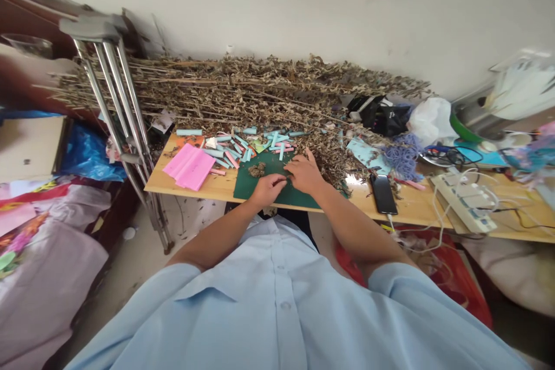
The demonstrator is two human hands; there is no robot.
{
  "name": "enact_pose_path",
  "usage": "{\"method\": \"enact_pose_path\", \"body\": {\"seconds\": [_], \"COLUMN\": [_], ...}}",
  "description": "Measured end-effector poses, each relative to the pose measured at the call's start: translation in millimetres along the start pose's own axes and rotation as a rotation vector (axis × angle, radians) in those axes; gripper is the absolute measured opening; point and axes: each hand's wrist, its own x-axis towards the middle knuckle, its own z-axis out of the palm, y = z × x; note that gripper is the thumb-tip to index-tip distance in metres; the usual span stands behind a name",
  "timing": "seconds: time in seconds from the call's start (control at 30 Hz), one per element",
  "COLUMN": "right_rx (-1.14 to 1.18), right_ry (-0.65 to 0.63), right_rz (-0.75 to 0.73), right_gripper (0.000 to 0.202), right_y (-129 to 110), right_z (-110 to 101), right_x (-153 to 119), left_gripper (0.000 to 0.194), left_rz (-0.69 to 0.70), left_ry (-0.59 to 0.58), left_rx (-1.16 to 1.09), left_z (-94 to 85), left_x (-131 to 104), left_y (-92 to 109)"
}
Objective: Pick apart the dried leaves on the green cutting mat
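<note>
On a dark green mat (243, 185) my two hands work close together at the table's front edge. My left hand (266, 191) is closed in a pinch; whatever its fingertips hold is too small and dark to name. Just beyond it, my right hand (304, 173) bends its thumb and fingers together low over the mat, with another finger lifted. What lies between them is hidden. A small clump of dried leaves (257, 169) rests on the mat, left of my hands. Behind it are scattered light blue and pink paper rolls (223, 149).
Long dried plant stalks (243, 89) lie along the wall. Pink paper sheets (189, 166) lie left of the mat. To the right are a phone (384, 193), purple yarn (401, 156) and a power strip (462, 202) with cables. Crutches (115, 87) lean at the table's left end.
</note>
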Motion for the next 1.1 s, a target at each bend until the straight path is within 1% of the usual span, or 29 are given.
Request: {"method": "enact_pose_path", "body": {"seconds": [0.1,0.2,0.27,0.33,0.4,0.47,0.57,0.63,0.7,0.77,0.83,0.87,0.93,1.0,1.07,1.1], "right_rx": [0.103,0.154,0.141,0.094,0.035,-0.008,-0.023,-0.01,0.013,0.046,0.092,0.118,0.165,0.189,0.196,0.199], "right_ry": [0.035,0.102,0.116,0.073,-0.004,-0.08,-0.139,-0.138,-0.127,-0.12,-0.103,-0.081,-0.018,0.036,0.052,0.049], "right_rz": [0.033,0.156,0.256,0.341,0.403,0.437,0.405,0.335,0.252,0.18,0.129,0.118,0.139,0.213,0.299,0.329], "right_gripper": [0.028,0.034,0.042,0.052,0.06,0.06,0.047,0.038,0.032,0.03,0.034,0.037,0.044,0.051,0.058,0.059], "right_y": [1.6,4.5,3.7,-0.2,-5.6,-10.1,-12.6,-12.1,-10.6,-8.2,-4.8,-2.7,1.5,5.0,6.7,6.8], "right_z": [-2.2,-4.6,-5.5,-4.9,-2.7,0.5,5.3,7.0,7.0,5.6,3.9,3.4,4.0,7.3,13.0,16.3], "right_x": [-14.1,-22.2,-22.5,-19.5,-14.9,-10.5,-8.2,-10.4,-15.2,-21.6,-28.8,-32.4,-38.9,-43.7,-46.1,-46.4], "left_gripper": [0.025,0.025,0.025,0.025,0.025,0.026,0.027,0.028,0.033,0.045,0.056,0.058,0.056,0.054,0.052,0.051], "left_rz": [-0.02,-0.041,-0.05,-0.045,-0.029,-0.017,0.001,0.03,0.051,0.039,0.002,-0.011,-0.005,0.024,0.041,0.046], "left_ry": [0.0,-0.001,-0.001,0.002,0.011,0.033,0.073,0.109,0.149,0.159,0.126,0.103,0.057,0.015,-0.027,-0.047], "left_rx": [-0.037,-0.07,-0.069,-0.049,-0.017,0.015,0.033,0.041,0.063,0.11,0.185,0.233,0.33,0.415,0.494,0.533], "left_z": [-0.9,-1.5,-1.6,-1.0,0.0,1.4,3.3,4.1,4.5,4.7,4.6,4.4,3.9,3.4,3.1,3.2], "left_x": [-0.8,-1.4,-1.6,-1.5,-1.2,-0.6,0.6,1.8,3.4,5.8,9.0,10.9,15.0,18.8,22.0,23.4], "left_y": [4.0,7.3,8.3,7.9,5.8,2.4,-3.1,-5.9,-7.2,-6.9,-5.1,-3.7,0.1,4.9,10.3,13.0]}}
